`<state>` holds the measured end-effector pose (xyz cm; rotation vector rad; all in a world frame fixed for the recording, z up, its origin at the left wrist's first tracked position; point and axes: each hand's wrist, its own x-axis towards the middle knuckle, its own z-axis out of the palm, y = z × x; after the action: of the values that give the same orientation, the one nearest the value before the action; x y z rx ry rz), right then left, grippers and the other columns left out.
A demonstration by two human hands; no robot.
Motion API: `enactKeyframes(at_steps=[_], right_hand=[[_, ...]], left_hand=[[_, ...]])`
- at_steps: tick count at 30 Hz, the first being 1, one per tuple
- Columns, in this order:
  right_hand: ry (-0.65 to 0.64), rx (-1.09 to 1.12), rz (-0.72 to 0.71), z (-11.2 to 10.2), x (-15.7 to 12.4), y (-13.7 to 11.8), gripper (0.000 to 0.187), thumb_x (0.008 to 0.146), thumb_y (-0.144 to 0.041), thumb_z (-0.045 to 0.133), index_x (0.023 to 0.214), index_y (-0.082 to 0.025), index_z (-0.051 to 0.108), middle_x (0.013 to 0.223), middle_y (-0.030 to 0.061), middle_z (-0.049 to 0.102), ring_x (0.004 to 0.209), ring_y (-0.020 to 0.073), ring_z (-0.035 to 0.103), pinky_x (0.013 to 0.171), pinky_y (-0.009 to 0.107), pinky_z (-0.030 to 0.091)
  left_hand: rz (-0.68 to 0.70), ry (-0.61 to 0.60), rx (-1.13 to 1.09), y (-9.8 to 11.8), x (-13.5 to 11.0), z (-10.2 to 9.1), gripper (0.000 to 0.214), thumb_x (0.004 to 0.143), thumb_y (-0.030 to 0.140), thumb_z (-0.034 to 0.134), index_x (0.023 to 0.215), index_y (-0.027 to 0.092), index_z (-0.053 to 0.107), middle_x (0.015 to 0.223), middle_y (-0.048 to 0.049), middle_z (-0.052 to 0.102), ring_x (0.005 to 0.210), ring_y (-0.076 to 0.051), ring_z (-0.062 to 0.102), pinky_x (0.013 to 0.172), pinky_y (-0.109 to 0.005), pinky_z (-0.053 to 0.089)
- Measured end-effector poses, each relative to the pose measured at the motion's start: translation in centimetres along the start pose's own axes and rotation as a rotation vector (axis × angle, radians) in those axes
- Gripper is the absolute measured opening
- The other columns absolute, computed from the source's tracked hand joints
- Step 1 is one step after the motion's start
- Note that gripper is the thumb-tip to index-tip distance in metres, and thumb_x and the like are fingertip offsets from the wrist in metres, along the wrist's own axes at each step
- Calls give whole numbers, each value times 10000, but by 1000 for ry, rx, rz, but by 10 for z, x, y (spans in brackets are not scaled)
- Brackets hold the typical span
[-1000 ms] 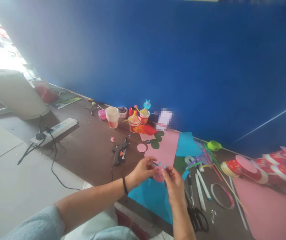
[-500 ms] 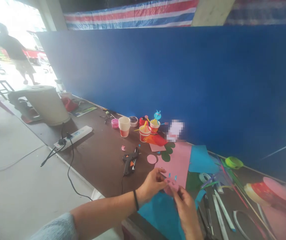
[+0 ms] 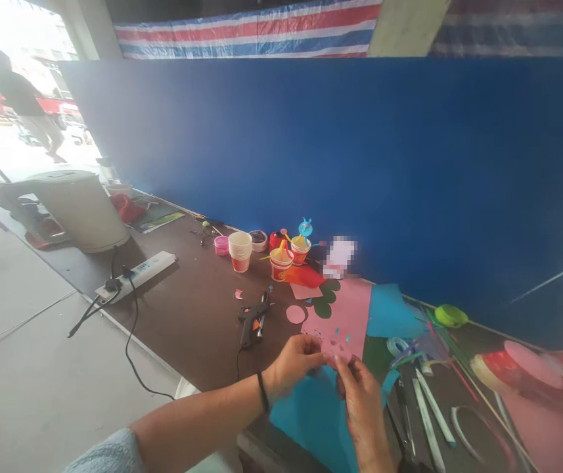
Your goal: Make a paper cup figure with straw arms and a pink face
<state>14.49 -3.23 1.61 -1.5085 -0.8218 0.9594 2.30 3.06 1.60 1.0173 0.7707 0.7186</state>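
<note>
My left hand (image 3: 297, 363) and my right hand (image 3: 360, 394) meet over the brown table's (image 3: 197, 309) near edge. Both pinch a small pink paper disc (image 3: 333, 357) with tiny blue bits stuck on it. The disc hovers above a blue paper sheet (image 3: 311, 414) and the near end of a pink sheet (image 3: 343, 318). A black band circles my left wrist.
A black glue gun (image 3: 253, 318) lies left of my hands, its cord running off the edge. Paper cups (image 3: 240, 251) and craft cups (image 3: 281, 263) stand near the blue wall. A power strip (image 3: 136, 274), a white drum (image 3: 81, 209), pens (image 3: 429, 407), and red cups (image 3: 512, 364) are around. A person walks outside at far left.
The camera tilted up from the first frame, revealing the striped tarp and the doorway. My hands stay together on the pink disc, now slightly lower in view.
</note>
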Motion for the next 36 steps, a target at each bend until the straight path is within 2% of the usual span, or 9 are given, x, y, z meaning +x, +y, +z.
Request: enactKeyframes(at_steps=[3,7,13,16,20,26,36], right_hand=[[-10,27,-30,1,1,2,387,711,-510,643,838,-146,680,465,-51,477,430,96,347,421,219,288],[23,37,-27,1,2,5,366,697,-518,641,711,-153,668,393,-67,412,387,87,320,381,216,255],[37,43,-22,-1,5,14,375,705,-520,624,720,-146,654,456,-51,473,414,83,345,391,209,265],[25,31,-7,-3,4,18,350,712,-508,631,674,-160,618,438,-68,426,415,82,328,392,208,246],[-1,37,33,-6,3,22,343,720,-506,635,653,-176,567,427,-93,355,402,73,270,383,211,192],[-22,75,70,-7,3,24,340,712,-510,642,694,-181,560,436,-100,328,406,75,253,390,215,178],[-14,122,96,-6,1,22,337,699,-516,645,719,-185,581,428,-102,317,399,81,265,391,211,198]], left_hand=[[6,26,13,-2,3,-1,329,627,379,743,747,104,607,646,-16,612,498,-63,478,497,-200,377],[24,42,1,-6,3,-1,312,626,362,746,736,110,598,607,7,570,498,-62,463,486,-194,368],[-7,-3,79,-1,0,-1,375,685,422,698,898,119,638,773,-45,631,656,-114,563,537,-195,407],[-16,23,86,-1,3,0,389,725,495,635,763,108,642,708,-50,617,656,-125,563,538,-198,409],[-51,76,59,-6,8,1,412,696,506,652,633,100,617,635,-50,603,599,-118,546,523,-202,401],[-106,40,-9,-11,8,1,447,746,536,583,709,95,647,685,-69,634,612,-131,567,512,-214,422],[-137,36,-99,-22,15,-3,384,691,463,683,761,85,672,696,-68,651,610,-127,582,521,-220,449]])
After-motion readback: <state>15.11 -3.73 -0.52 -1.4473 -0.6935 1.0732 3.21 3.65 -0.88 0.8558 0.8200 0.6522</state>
